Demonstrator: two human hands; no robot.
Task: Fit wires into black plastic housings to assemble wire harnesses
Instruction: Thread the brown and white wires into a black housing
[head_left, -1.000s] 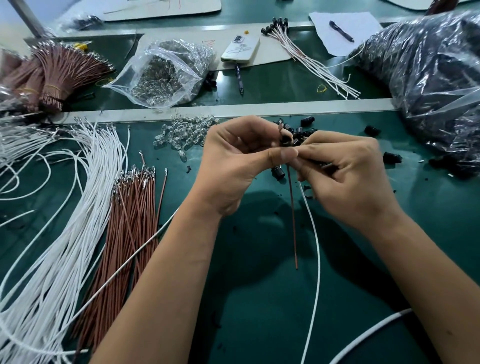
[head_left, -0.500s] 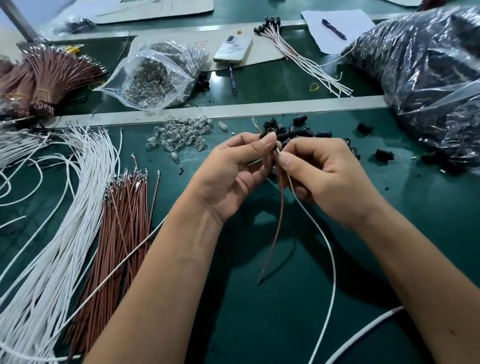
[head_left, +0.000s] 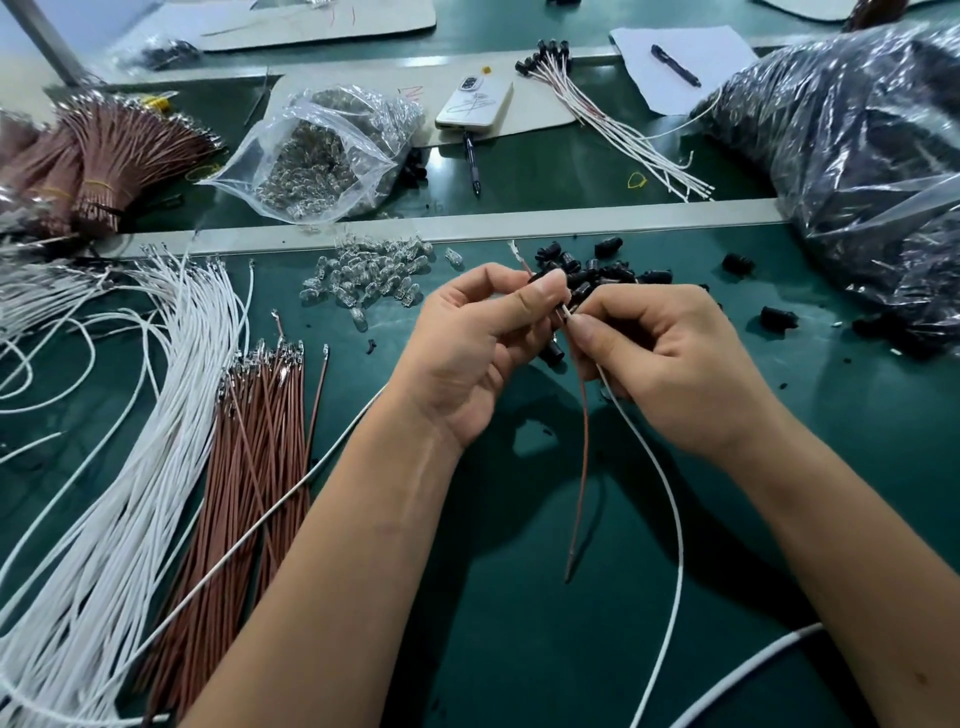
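At twelve o'clock of my forearms, my left hand (head_left: 483, 338) pinches a black housing (head_left: 551, 349); my right hand (head_left: 670, 358) pinches the white wire (head_left: 670, 499). A brown wire (head_left: 584, 441) hangs below. Insertion underway; next, I judge, push its terminal home.

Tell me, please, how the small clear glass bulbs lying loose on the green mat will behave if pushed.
The clear bulbs look rounded and tiny, so they would probably roll and scatter. They appear to be glass, so likely fragile. Lying loose in a pile on the smooth mat, they should slide easily.
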